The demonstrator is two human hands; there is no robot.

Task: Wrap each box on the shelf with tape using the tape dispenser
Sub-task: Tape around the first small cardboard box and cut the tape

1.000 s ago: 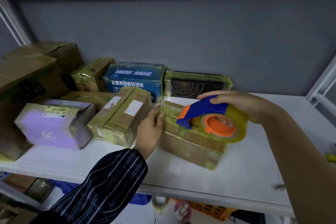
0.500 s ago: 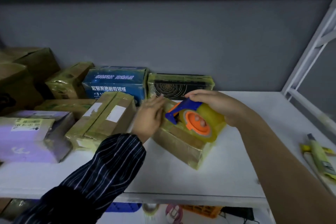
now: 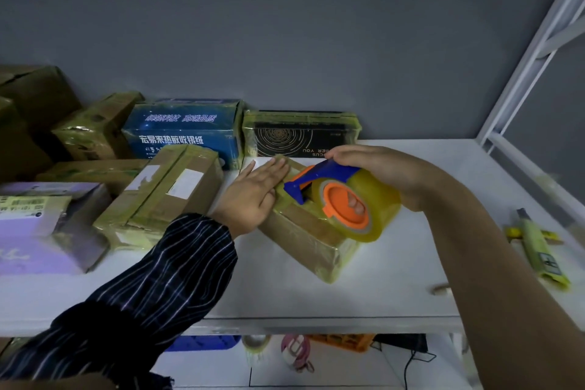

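A brown cardboard box (image 3: 311,241) covered in clear tape lies at an angle in the middle of the white shelf (image 3: 364,291). My left hand (image 3: 253,195) lies flat with straight fingers on the box's left top edge. My right hand (image 3: 383,169) grips the tape dispenser (image 3: 342,199), a blue and orange holder with a yellowish tape roll, and holds it against the top of the box. My fingertips show through the orange hub.
Several taped boxes fill the left and back: a brown one (image 3: 164,196), a purple one (image 3: 41,228), a blue one (image 3: 186,133), a black one (image 3: 300,133). A yellow utility knife (image 3: 538,250) lies at the right. A white shelf post (image 3: 531,51) rises at the far right.
The box has turned on the shelf to lie more diagonally. My left hand has gone from the box's side to lying flat on its top, and the dispenser has shifted with the box.
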